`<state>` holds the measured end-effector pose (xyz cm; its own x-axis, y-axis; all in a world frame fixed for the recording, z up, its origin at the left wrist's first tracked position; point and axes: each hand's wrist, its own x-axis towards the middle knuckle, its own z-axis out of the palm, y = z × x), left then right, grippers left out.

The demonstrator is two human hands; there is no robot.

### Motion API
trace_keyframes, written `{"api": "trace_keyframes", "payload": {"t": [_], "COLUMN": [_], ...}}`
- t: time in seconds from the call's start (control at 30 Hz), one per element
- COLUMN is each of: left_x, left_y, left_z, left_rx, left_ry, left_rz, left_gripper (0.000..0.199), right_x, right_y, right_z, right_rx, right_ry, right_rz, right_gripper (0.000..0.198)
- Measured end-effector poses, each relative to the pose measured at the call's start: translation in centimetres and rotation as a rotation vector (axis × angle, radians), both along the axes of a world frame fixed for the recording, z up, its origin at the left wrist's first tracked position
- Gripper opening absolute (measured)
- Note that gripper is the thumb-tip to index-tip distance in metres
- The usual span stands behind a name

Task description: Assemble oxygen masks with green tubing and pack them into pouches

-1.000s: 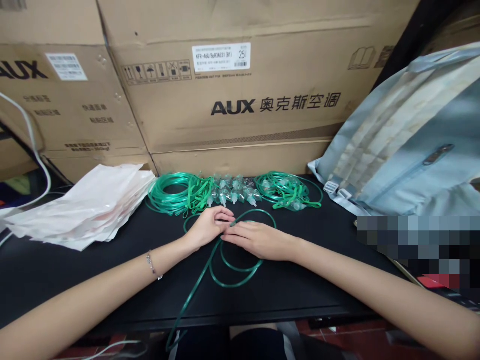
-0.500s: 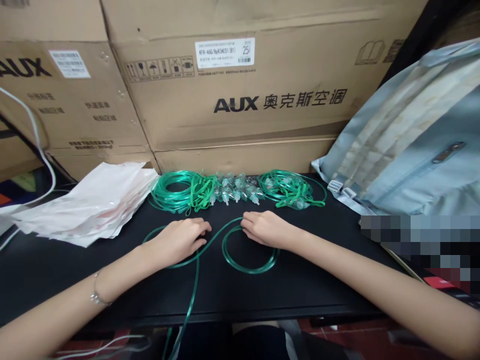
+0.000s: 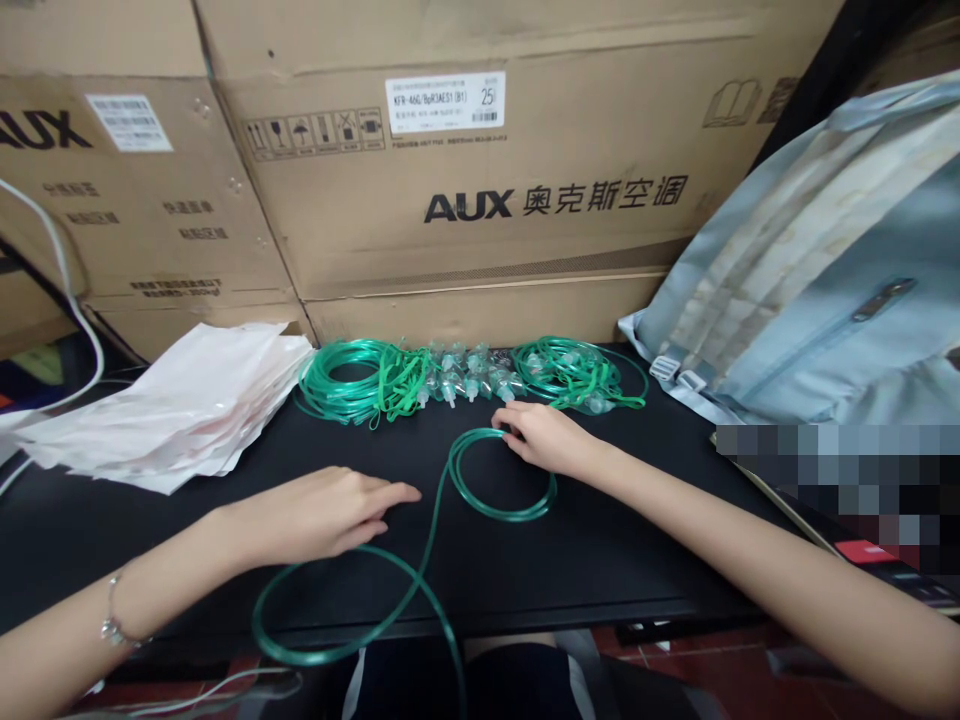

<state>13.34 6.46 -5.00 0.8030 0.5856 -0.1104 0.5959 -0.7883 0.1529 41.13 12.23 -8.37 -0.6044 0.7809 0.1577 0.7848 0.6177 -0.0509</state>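
A clear green plastic tube lies on the black table, its far part wound in a small coil (image 3: 517, 516) of more than one turn. My right hand (image 3: 544, 435) pinches the tube at the top of this coil. From there the tube runs down to a wide loose loop (image 3: 300, 658), and its tail drops over the front edge. My left hand (image 3: 322, 515), with a bracelet on the wrist, is just above that loop. Its index finger points toward the coil, the thumb lies apart below, and nothing shows between them.
Behind my hands sit coiled green tubes (image 3: 341, 380) with green elastic straps, several clear plastic connectors (image 3: 472, 385) and another tube bundle (image 3: 562, 365). White paper-like pouches (image 3: 172, 400) are stacked left. Cardboard boxes (image 3: 465, 260) stand at the back, a light blue backpack (image 3: 832, 290) at right.
My left hand has drawn back left and down, its fingers now straighter. The loose loop has shifted toward the front edge. My right hand has moved slightly right and up, still at the coil.
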Motion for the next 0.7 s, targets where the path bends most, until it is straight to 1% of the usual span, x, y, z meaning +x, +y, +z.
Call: {"api": "trace_keyframes", "payload": {"t": [0.1,0.17,0.23,0.27,0.3,0.33,0.37,0.43,0.47,0.5,0.53,0.57,0.63,0.7], "left_x": [2.3,4.4,6.4,7.3,7.9,8.4,8.6,8.3,7.9,7.5,7.1,6.7,6.2,6.0], "left_y": [-1.7,-3.0,-3.9,-4.1,-4.0,-3.5,-2.8,-0.6,0.7,1.9,3.1,4.0,5.2,5.5], "left_z": [0.0,-0.3,-0.5,-0.5,-0.5,-0.4,-0.3,-0.2,-0.3,-0.6,-1.0,-1.6,-2.9,-4.0], "left_rx": [-0.093,-0.110,-0.140,-0.177,-0.192,-0.176,-0.117,0.072,0.139,0.170,0.185,0.177,0.092,0.021], "left_ry": [0.025,0.008,-0.046,-0.083,-0.111,-0.123,-0.126,-0.104,-0.113,-0.130,-0.139,-0.128,-0.067,-0.030], "left_rz": [-0.187,-0.292,-0.435,-0.514,-0.562,-0.584,-0.576,-0.502,-0.466,-0.417,-0.373,-0.356,-0.366,-0.353], "left_gripper": [0.038,0.038,0.043,0.047,0.051,0.053,0.051,0.043,0.043,0.047,0.056,0.062,0.056,0.049], "right_x": [0.0,-0.1,-0.1,-0.1,-0.1,0.0,0.1,0.4,0.5,0.5,0.6,0.6,0.6,0.4], "right_y": [0.3,0.4,0.3,0.2,0.2,0.1,0.0,-0.1,0.0,0.1,0.2,0.4,0.2,-1.2], "right_z": [0.0,-0.1,-0.2,-0.4,-0.5,-0.7,-1.0,-1.4,-1.7,-1.8,-1.9,-1.9,-1.4,-0.4], "right_rx": [-0.032,-0.043,-0.048,-0.048,-0.048,-0.047,-0.047,-0.046,-0.045,-0.044,-0.044,-0.045,-0.052,-0.023], "right_ry": [0.055,0.087,0.116,0.132,0.148,0.164,0.181,0.214,0.230,0.245,0.260,0.274,0.300,0.332], "right_rz": [-0.030,-0.040,-0.044,-0.046,-0.047,-0.046,-0.045,-0.043,-0.044,-0.048,-0.056,-0.067,-0.096,-0.136], "right_gripper": [0.017,0.015,0.012,0.011,0.010,0.010,0.010,0.011,0.011,0.013,0.015,0.018,0.022,0.021]}}
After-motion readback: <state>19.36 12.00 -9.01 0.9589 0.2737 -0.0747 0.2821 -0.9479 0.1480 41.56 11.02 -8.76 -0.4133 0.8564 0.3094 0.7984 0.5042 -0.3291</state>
